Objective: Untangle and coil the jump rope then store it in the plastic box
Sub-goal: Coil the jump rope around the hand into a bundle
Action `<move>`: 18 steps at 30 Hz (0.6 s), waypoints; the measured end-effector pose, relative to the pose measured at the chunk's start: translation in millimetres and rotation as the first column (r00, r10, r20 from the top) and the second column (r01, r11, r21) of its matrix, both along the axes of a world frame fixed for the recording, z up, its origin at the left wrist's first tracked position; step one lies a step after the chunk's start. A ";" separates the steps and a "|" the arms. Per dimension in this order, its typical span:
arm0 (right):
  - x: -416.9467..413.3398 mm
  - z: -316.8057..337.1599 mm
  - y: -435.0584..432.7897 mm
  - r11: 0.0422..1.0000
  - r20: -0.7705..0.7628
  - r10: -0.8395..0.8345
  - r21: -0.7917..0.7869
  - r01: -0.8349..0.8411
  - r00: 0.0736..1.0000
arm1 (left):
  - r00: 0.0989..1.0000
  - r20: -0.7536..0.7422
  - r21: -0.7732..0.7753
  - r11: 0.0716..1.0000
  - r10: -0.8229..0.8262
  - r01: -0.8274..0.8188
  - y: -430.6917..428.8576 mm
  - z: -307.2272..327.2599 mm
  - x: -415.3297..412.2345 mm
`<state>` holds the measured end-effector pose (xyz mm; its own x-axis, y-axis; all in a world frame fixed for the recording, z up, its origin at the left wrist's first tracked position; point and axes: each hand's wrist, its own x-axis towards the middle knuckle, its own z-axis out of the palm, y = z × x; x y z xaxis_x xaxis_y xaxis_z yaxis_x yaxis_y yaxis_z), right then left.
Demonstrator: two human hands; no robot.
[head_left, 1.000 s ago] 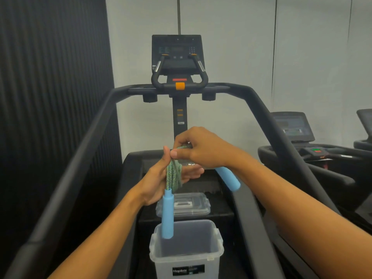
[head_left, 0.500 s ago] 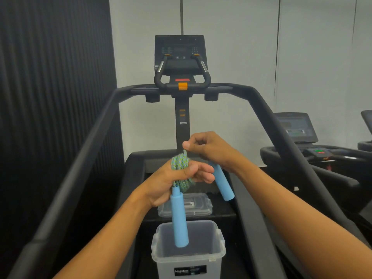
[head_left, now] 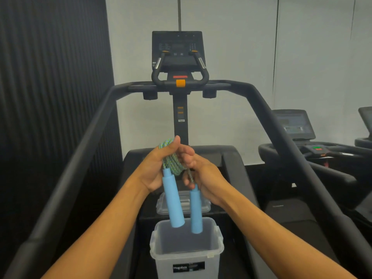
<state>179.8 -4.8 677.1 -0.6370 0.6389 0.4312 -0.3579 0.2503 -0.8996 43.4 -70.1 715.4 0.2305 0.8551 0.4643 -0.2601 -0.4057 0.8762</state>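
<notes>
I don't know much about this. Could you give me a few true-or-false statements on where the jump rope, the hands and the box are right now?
1. The left hand grips the jump rope in a coiled bundle. True.
2. The plastic box has a dark label on its front. True.
3. The lid is snapped onto the box. False: the box is open, and the lid lies beyond it on the treadmill.
4. Both handles lie flat on the box's bottom. False: the blue handles hang down from the hands, over the box's opening.
5. The right hand holds the rope just above one handle. True.
</notes>
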 end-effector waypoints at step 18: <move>-3.9 4.5 -11.4 0.981 -0.093 0.180 0.089 -0.172 0.979 | 0.993 -0.098 -0.063 0.996 -0.070 0.064 2.6 0.2 -14.5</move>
<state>175.9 -16.2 681.6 -0.6875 0.4812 0.5438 -0.4901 0.2450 -0.8365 28.9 -67.5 715.6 0.3307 0.8618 0.3845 -0.1951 -0.3362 0.9214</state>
